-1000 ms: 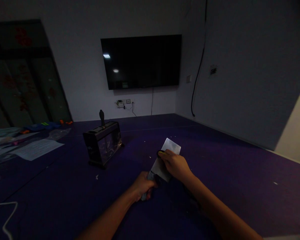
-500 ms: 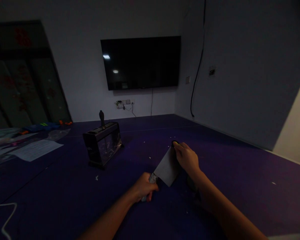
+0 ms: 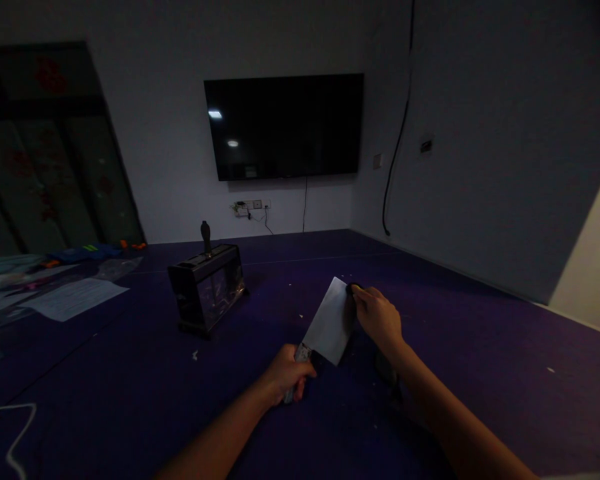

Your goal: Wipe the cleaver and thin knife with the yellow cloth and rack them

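Note:
My left hand (image 3: 291, 375) is wrapped round the grey handle of a cleaver (image 3: 330, 320), whose broad blade slants up and away to the right. Pinched in my right hand (image 3: 380, 319) is a small dark object (image 3: 353, 289), mostly covered by the fingers. It sits against the right edge of the blade near its far end; its kind does not show. Farther off to the left stands a black box with a see-through side (image 3: 207, 290), and a dark handle (image 3: 206, 239) sticks up from its top.
Both hands are above a dark purple surface (image 3: 270, 300) dotted with small white scraps. Printed sheets (image 3: 77, 299) and clear plastic lie at the left. A white cable (image 3: 23, 430) is at the lower left. A dark object (image 3: 386, 368) lies partly behind the right forearm.
The blade has turned and looks brighter, with its far end now showing beyond the dark object. My right hand has shifted slightly right; my left hand keeps its hold.

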A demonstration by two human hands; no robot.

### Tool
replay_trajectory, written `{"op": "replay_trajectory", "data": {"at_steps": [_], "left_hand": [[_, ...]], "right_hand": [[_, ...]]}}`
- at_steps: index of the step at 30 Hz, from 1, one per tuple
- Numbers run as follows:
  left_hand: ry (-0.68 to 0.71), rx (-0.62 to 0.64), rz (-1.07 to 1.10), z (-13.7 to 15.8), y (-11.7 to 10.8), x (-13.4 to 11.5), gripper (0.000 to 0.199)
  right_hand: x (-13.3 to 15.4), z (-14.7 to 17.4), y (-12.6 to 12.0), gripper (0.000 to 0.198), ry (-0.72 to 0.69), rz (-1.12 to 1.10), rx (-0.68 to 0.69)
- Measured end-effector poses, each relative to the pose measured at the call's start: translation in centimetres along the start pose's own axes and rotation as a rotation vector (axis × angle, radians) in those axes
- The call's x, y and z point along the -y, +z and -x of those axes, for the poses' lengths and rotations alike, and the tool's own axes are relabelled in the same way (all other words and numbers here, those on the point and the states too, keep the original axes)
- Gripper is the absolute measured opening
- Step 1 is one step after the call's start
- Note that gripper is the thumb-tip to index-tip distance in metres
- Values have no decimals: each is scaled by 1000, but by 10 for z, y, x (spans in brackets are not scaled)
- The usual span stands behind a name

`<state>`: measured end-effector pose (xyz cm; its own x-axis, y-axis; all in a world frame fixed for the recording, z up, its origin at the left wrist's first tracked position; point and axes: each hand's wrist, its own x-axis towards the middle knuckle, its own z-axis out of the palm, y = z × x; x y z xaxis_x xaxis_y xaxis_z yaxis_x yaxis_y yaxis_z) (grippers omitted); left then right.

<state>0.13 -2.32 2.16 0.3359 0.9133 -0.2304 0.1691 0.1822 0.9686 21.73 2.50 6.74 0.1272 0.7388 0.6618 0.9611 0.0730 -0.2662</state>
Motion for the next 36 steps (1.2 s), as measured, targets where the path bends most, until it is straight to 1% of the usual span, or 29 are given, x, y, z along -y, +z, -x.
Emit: {"op": "replay_trajectory", "data": {"at_steps": [7, 10, 16, 21, 25, 30, 36], "left_hand": [[51, 22, 64, -2, -1, 3, 11], [36, -27, 105, -2, -1, 3, 11], [16, -113, 241, -3, -4, 0, 14], [-17, -190, 311, -4, -5, -1, 14], [-13, -222, 354, -6, -6, 0, 14], [-16, -246, 389, -8, -8, -1, 20], [-39, -257, 429, -8, -11, -3, 22]], "right_hand": [[-1, 1, 3, 32, -33, 10, -4], [4, 4, 3, 32, -89, 5, 32], [21, 14, 8, 35, -224, -10, 183], [32, 22, 9, 38, -347, -37, 268], [39, 26, 7, 38, -425, -81, 309], [46, 32, 7, 37, -508, -102, 330], [50, 34, 4, 36, -551, -148, 359]]}}
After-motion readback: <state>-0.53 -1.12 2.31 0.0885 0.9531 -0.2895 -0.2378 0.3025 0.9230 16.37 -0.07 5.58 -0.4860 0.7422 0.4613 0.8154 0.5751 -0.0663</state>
